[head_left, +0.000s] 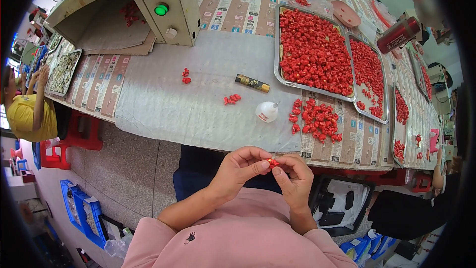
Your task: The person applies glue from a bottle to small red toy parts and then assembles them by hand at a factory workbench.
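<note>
In front of my chest, just off the table's near edge, a small shiny red piece with a yellow spot point(272, 163) is pinched between my fingertips. My left hand point(238, 169) grips it from one side with thumb and forefinger, and my right hand point(296, 181) from the other; the fingers partly cover it. Beyond my hands stands a white squeeze bottle with a thin nozzle point(267, 111). A loose pile of similar red pieces point(321, 120) lies to its right, and a small red cluster point(232, 99) to its left. Farther off is a black and gold tube point(252, 83).
Metal trays point(276, 44) of red pieces fill the right side. At the far left stands a beige machine point(184, 15) with red and green buttons. A person in yellow point(30, 118) works at the left. Below are red stools point(89, 131), blue crates point(82, 213) and a black bin point(364, 193).
</note>
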The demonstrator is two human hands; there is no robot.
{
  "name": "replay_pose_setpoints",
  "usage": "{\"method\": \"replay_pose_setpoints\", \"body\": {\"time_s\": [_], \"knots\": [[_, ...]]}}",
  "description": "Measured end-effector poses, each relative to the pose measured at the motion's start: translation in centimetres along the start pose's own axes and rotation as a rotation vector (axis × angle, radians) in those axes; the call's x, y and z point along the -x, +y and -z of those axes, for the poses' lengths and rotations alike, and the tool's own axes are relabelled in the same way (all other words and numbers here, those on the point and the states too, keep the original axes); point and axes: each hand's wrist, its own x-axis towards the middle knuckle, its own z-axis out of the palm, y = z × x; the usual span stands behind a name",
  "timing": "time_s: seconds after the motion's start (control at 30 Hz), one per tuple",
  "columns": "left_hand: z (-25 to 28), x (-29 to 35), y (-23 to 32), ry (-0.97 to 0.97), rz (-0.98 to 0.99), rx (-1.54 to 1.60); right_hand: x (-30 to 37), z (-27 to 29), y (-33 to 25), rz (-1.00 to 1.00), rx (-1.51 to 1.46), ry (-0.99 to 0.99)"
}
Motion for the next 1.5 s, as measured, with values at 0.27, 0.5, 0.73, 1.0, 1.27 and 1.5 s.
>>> {"method": "replay_pose_setpoints", "body": {"time_s": [0.27,0.5,0.73,1.0,1.27,1.5], "knots": [[0.0,0.0,0.0,-0.011,0.081,0.101,0.2,0.2,0.1,-0.026,-0.047,0.015],[-0.3,0.0,-0.3,0.011,-0.018,-0.010,0.1,0.3,-0.1,-0.011,-0.015,0.024],[-0.3,-0.1,-0.5,-0.005,-0.202,-0.162,0.0,0.0,-0.3,-0.021,0.037,0.059],[-0.3,0.1,-0.3,0.022,-0.198,-0.170,-0.3,-0.2,-0.4,-0.009,0.069,0.048],[0.0,0.1,-0.4,0.015,-0.279,-0.262,-0.3,0.4,-0.5,-0.005,0.066,-0.071],[0.3,0.2,-0.4,0.016,-0.334,-0.371,-0.5,0.4,-0.7,-0.102,-0.094,-0.096]]}}
